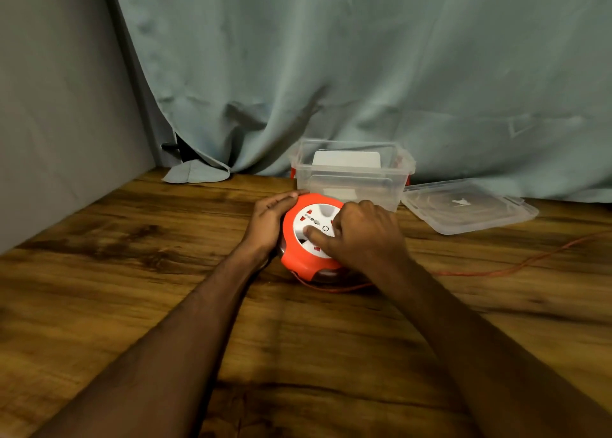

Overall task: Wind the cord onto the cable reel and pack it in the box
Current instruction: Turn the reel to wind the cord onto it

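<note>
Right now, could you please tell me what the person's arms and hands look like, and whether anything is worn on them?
Both arms are bare from the lower edge of the picture to the wrists: no sleeves show. The left hand and the right hand wear no gloves, and I see no watch, bracelet or ring, though the picture is slightly blurred.

Reel (299, 239) before box (351, 176), lid (470, 209) right.

The right hand (361, 232) hides the right part of the cable reel (308, 239). The orange cord (516, 265) leaves the picture at the right edge.
</note>
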Tool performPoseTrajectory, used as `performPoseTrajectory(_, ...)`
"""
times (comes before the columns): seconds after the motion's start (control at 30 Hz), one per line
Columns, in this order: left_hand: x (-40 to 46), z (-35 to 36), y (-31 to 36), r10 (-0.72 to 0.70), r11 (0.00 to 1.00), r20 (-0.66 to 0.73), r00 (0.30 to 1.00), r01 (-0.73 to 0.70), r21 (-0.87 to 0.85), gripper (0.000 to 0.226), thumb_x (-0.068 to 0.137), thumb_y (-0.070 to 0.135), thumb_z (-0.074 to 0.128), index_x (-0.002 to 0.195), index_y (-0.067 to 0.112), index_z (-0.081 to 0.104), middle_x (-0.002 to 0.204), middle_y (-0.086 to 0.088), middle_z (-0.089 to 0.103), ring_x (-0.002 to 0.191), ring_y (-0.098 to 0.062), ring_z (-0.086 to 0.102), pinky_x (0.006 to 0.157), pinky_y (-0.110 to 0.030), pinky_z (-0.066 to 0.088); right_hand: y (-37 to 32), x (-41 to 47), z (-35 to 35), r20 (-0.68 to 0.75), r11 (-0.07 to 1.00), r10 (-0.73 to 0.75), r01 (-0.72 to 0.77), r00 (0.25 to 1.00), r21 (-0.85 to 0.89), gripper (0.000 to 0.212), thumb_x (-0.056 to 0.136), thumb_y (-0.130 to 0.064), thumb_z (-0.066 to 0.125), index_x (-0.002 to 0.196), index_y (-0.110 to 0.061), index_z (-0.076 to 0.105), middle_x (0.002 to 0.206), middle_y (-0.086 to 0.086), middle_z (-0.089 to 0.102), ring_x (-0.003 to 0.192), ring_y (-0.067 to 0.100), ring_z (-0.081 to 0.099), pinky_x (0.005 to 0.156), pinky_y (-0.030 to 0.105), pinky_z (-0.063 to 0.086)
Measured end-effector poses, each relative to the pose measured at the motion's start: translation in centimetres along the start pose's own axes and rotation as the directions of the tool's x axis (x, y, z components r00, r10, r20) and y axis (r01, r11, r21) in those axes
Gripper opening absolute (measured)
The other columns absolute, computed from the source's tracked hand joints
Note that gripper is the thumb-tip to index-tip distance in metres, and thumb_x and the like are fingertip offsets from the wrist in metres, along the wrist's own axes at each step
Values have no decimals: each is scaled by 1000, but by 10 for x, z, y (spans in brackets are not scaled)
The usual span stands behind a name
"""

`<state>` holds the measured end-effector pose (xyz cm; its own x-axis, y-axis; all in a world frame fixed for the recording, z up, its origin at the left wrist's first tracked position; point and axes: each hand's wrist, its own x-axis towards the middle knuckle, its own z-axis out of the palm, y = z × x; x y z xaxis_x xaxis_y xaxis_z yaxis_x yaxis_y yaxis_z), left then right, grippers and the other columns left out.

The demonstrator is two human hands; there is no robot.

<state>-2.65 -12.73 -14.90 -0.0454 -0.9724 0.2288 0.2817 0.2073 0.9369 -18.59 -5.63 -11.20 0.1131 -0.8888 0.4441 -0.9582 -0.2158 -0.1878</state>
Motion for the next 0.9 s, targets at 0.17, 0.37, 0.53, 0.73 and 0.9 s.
performPoseTrajectory(0.17, -3, 0, 1, 6, 1000, -4, 1000, -5, 25, 25, 98, 6, 51, 113, -1, 70, 97, -12, 76, 86, -23, 73, 78, -34, 60, 15, 2, -8, 77, 995, -22, 15, 997, 99, 43, 89, -58, 61, 66, -21, 60, 68, -8, 54, 76, 20, 59, 65, 30, 36)
performPoseTrajectory(0.37, -4, 1, 2, 5, 995, 8, 1000, -6, 100, 26, 99, 9, 51, 115, 2, 70, 103, -14, 76, 87, -23, 72, 78, -34, 60, 42, 7, -22, 190, 949, -95, 31, 977, 314, 41, 85, -31, 68, 123, -43, 66, 65, -17, 50, 67, 4, 54, 58, 28, 44)
performPoseTrajectory(0.53, -5, 0, 3, 11, 994, 34, 999, -15, 108, 24, 101, 12, 51, 112, 8, 72, 101, -9, 77, 88, -23, 74, 76, -32, 62, 48, 11, -28, 315, 967, -145, 67, 938, 245, 57, 84, -36, 76, 138, -46, 58, 78, -28, 46, 72, 0, 46, 58, 16, 34)
performPoseTrajectory(0.73, -5, -1, 2, 3, 996, 33, 999, -6, 84, 24, 101, 14, 52, 113, 9, 73, 106, -14, 76, 94, -29, 73, 80, -37, 61, 51, 13, -23, 303, 979, -109, 50, 947, 197, 75, 60, -68, 67, 133, -55, 56, 132, -17, 62, 103, 10, 62, 80, 32, 57)
performPoseTrajectory(0.9, -4, 1, 0, 14, 999, 10, 1000, -15, 42, 24, 99, 11, 55, 116, 5, 71, 113, -23, 72, 100, -33, 69, 91, -45, 56, 47, 11, -24, 276, 986, -71, 26, 959, 164, 74, 58, -68, 75, 128, -47, 63, 131, -16, 63, 102, 12, 62, 76, 28, 55)
